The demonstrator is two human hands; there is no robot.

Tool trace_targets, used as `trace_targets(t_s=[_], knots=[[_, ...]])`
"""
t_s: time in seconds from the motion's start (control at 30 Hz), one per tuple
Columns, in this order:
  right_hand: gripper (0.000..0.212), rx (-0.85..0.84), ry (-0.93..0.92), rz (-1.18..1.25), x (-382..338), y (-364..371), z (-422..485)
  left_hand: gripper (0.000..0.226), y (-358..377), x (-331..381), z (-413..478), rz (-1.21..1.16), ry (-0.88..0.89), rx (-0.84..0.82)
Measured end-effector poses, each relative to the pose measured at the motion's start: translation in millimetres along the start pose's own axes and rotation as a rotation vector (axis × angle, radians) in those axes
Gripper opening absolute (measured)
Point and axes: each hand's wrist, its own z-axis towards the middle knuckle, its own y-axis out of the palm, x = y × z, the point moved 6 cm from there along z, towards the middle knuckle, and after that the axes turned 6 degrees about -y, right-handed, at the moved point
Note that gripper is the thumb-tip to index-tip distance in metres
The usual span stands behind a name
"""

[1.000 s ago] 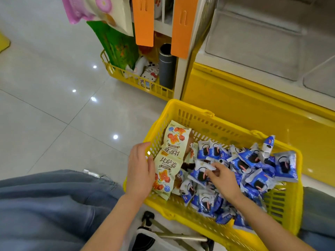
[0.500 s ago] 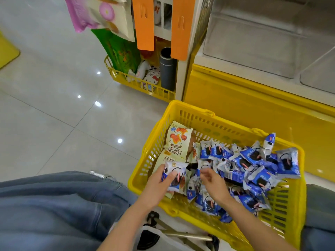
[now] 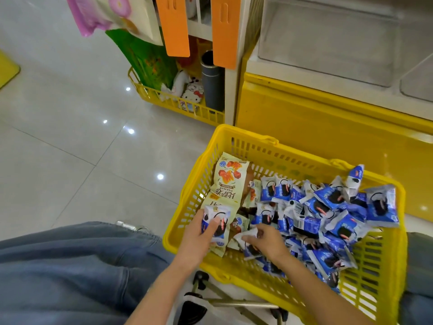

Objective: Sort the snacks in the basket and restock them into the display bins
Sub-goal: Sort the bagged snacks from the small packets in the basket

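Lower centre: left hand grips one blue-white packet at the left end of the yellow basket, right hand pinches a second packet off the pile; best collect only matching blue ones, skip the cream bags, then lift to the display bins upper right.

The single head-worn camera looks steeply down, close over the hands and the yellow basket below.

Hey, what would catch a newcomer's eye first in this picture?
The yellow basket at lower right, heaped with blue snack packets, stands out first. Inside it the left hand holds one packet and the right hand pinches a second packet. Two orange panels hang top centre.
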Motion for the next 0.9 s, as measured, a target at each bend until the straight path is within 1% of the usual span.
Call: trace_targets(t_s=[0.07,0.13,0.23,0.3,0.33,0.43,0.47,0.5,0.57,0.63,0.67,0.7,0.73,0.8,0.83,0.9], knots=[[0.03,0.037,-0.086,-0.011,-8.7,-15.0,-4.8,0.019,3.5,2.0,3.2,0.004,0.011,0.027],[0.026,0.034,-0.165,0.072,-24.1,-31.4,-11.9,0.021,6.9,3.0,8.5,-0.008,-0.005,0.045],[0.026,-0.054,-0.198,0.358,-54.7,-50.0,-21.9,0.028,11.2,5.4,14.4,-0.04,-0.041,0.052],[0.021,-0.101,-0.196,0.501,-75.5,-58.2,-26.0,0.023,16.4,9.4,15.3,-0.08,-0.067,-0.004],[0.018,-0.1,-0.203,0.517,-84.5,-61.4,-27.1,0.024,20.5,10.7,14.1,-0.083,-0.088,-0.051],[0.014,-0.044,-0.211,0.52,-100.2,-64.0,-26.7,0.035,32.2,7.7,10.8,-0.089,-0.202,-0.212],[0.015,-0.026,-0.21,0.517,-101.6,-63.4,-25.7,0.037,34.4,6.5,9.4,-0.064,-0.203,-0.249],[0.015,-0.016,-0.211,0.519,-102.2,-62.3,-24.6,0.038,35.0,5.5,7.5,-0.044,-0.187,-0.272],[0.016,0.027,-0.221,0.515,-98.5,-60.6,-19.0,0.037,29.5,3.9,6.7,-0.051,-0.173,-0.235],[0.013,0.151,-0.23,0.424,-85.3,-64.6,-9.2,0.036,21.3,1.7,8.6,-0.07,-0.162,-0.169],[0.011,0.207,-0.218,0.316,-74.6,-66.8,-2.4,0.034,17.5,2.2,8.2,-0.071,-0.153,-0.153],[0.016,0.213,-0.189,0.181,-62.6,-66.1,5.0,0.032,14.5,3.1,8.7,-0.064,-0.144,-0.145],[0.03,0.163,-0.137,0.051,-48.2,-61.6,12.5,0.032,12.0,3.6,9.2,-0.059,-0.136,-0.139],[0.054,0.009,-0.028,-0.095,-21.7,-47.4,23.3,0.038,7.4,3.3,10.3,-0.083,-0.122,-0.123],[0.062,-0.045,-0.006,-0.144,-13.4,-41.0,27.1,0.04,5.4,4.5,10.0,-0.103,-0.118,-0.117],[0.071,-0.078,-0.004,-0.239,-4.3,-33.5,34.9,0.041,2.8,6.9,10.2,-0.129,-0.111,-0.113]])
